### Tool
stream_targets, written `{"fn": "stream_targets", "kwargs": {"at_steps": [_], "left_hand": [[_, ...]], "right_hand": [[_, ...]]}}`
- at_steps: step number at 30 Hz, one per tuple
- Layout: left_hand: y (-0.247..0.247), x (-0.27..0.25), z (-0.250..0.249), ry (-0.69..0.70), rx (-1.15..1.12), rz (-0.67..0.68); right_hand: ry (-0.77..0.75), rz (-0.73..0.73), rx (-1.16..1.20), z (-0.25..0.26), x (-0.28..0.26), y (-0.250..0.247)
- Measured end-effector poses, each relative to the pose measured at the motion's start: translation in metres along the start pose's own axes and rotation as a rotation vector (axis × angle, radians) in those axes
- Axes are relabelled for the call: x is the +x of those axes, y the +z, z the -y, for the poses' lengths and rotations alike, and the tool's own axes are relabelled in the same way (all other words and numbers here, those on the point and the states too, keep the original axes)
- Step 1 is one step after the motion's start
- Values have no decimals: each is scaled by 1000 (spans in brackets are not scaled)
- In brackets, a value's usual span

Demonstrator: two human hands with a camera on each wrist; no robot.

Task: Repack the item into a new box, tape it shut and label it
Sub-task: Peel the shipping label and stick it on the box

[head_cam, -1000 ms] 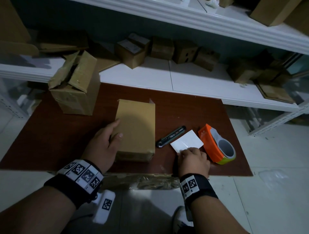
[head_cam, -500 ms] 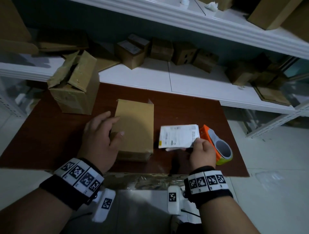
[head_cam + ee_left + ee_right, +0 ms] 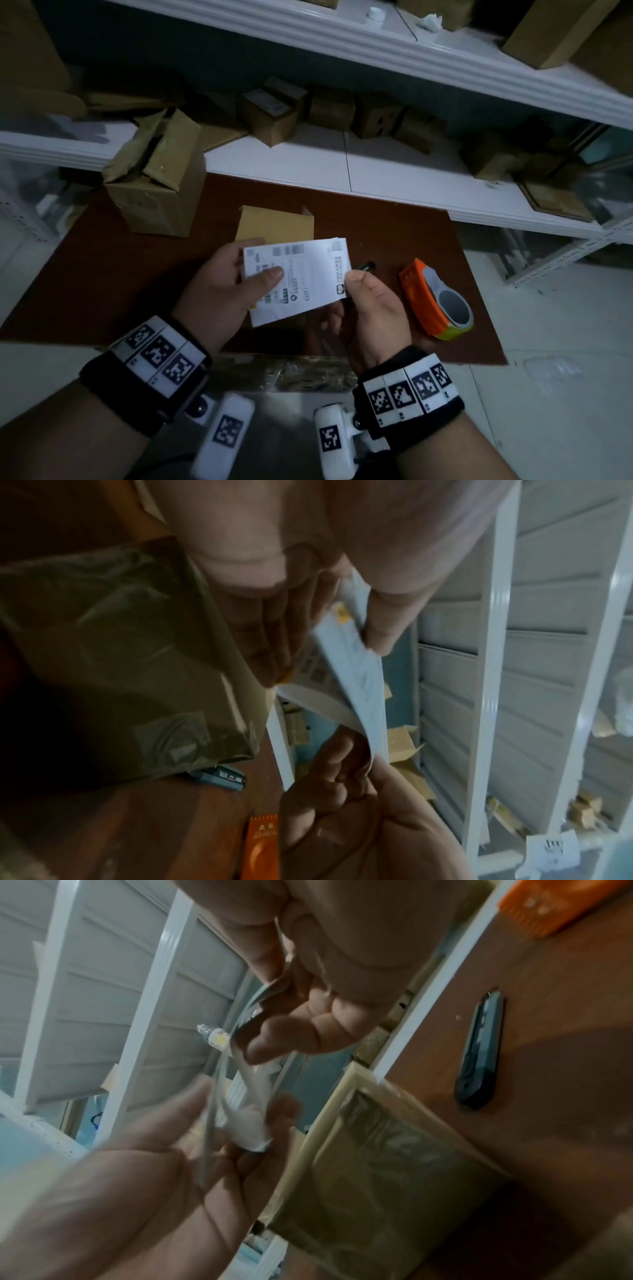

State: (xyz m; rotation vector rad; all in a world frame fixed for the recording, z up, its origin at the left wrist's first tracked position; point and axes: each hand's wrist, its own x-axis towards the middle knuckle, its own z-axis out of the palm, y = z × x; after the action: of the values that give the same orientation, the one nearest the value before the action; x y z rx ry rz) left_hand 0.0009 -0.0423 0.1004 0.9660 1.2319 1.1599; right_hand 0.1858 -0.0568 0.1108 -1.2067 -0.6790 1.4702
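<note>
I hold a white printed shipping label in the air with both hands, above the taped brown box that lies flat on the dark red table. My left hand pinches the label's left edge, thumb on the printed face. My right hand pinches its right edge. In the left wrist view the label bends between thumb and fingers, with the box below. In the right wrist view the label is blurred, and the box lies under it.
An orange tape dispenser sits right of my hands, a black utility knife between it and the box. An opened, crumpled carton stands at the table's far left. White shelves behind carry several small cartons.
My right hand picked the label off the table and turned it printed side up. My left hand left the box and took the label's left edge; both now hold it over the box.
</note>
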Motion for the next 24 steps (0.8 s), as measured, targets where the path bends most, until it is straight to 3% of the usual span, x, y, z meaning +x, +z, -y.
{"fn": "stream_targets", "kwargs": {"at_steps": [6,12,14,16,18,20,24], "left_hand": [[-13,7,3,40,51,-53],[-21,10,6,87,80,2],[-25,9,6,241,389,-88],[-24,3,2,511,743,-128],[-17,-5,1,624,761,37],[-9,-10,5,598,715,179],[-7,-8,14,517,773,226]], "right_hand": [[55,75,-53,3,-8,5],[156,81,-67,0,-9,10],[181,72,-50,-2,-8,11],[208,62,-9,-6,-6,12],[250,65,35,-9,-4,13],[297,84,67,-12,-3,14],[347,121,148,-15,-2,14]]}}
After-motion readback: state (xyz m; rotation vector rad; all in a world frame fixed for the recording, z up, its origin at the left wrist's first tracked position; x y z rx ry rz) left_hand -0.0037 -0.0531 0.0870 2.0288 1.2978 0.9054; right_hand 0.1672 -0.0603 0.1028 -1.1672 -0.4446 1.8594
